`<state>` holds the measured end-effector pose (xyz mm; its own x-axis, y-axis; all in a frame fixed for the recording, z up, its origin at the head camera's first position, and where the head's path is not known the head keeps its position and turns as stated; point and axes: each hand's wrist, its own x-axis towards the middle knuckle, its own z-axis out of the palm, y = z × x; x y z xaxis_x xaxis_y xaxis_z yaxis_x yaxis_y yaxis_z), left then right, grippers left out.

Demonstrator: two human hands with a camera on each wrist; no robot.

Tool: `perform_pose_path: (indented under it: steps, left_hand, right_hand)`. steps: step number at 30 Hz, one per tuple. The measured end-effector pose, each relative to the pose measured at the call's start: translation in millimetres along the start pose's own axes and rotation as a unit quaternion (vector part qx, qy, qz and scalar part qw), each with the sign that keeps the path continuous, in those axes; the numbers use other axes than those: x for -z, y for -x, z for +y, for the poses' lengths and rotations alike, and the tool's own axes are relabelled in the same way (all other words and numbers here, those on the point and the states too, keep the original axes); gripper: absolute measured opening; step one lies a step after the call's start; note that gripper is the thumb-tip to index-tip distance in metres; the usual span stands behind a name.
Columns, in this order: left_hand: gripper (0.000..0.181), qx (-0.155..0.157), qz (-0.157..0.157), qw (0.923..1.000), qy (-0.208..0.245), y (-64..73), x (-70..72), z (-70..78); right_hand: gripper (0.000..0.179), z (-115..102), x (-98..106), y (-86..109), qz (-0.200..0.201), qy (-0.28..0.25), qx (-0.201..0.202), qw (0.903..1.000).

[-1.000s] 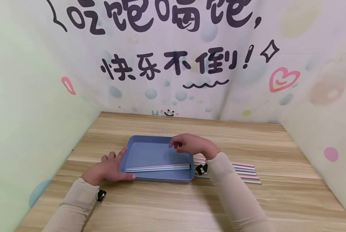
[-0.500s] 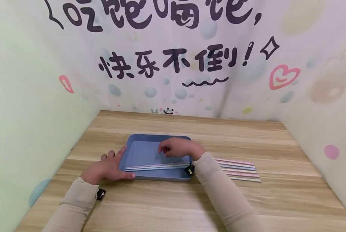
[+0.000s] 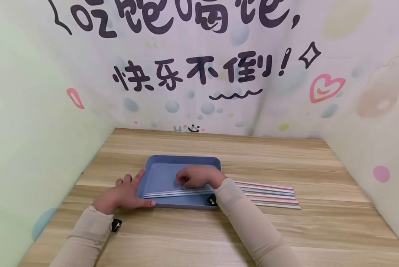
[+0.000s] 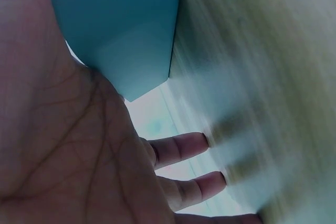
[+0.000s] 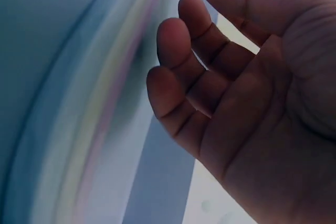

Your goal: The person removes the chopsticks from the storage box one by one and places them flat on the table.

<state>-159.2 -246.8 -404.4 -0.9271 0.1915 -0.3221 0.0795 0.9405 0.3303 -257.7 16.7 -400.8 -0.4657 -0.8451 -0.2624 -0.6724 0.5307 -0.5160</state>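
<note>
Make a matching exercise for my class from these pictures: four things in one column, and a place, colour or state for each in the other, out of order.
Things
1. Left hand
2. Right hand
3. Tray
4. Loose sticks on the table

Descriptions
A. Blue, with thin sticks lying in it
B. To the right of the tray, partly hidden by a sleeve
C. Touching the tray's left end
D. Over the tray, holding nothing

Right pairs: 1-C, 2-D, 3-A, 4-B
</note>
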Motion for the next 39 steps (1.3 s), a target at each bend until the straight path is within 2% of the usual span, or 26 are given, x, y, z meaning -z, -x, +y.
perform_pose_path:
  steps: [15, 25, 39]
  left_hand:
    - [0.13, -0.005, 0.009, 0.9999, -0.008, 0.8, -1.4, -1.1]
    - [0.136, -0.013, 0.02, 0.9997, -0.003, -8.9, -11.7, -13.5]
    - [0.128, -0.009, 0.009, 0.9999, -0.005, 0.7, -1.2, -0.6]
  right_hand:
    - [0.018, -2.4, -6.8, -4.2, -0.008, 0.008, -0.007, 0.9999]
    - [0.016, 2.2, -10.1, -7.1, 0.003, 0.019, -0.004, 0.9998]
    - [0.021, 6.4, -10.6, -8.0, 0.029, 0.026, 0.003, 0.9993]
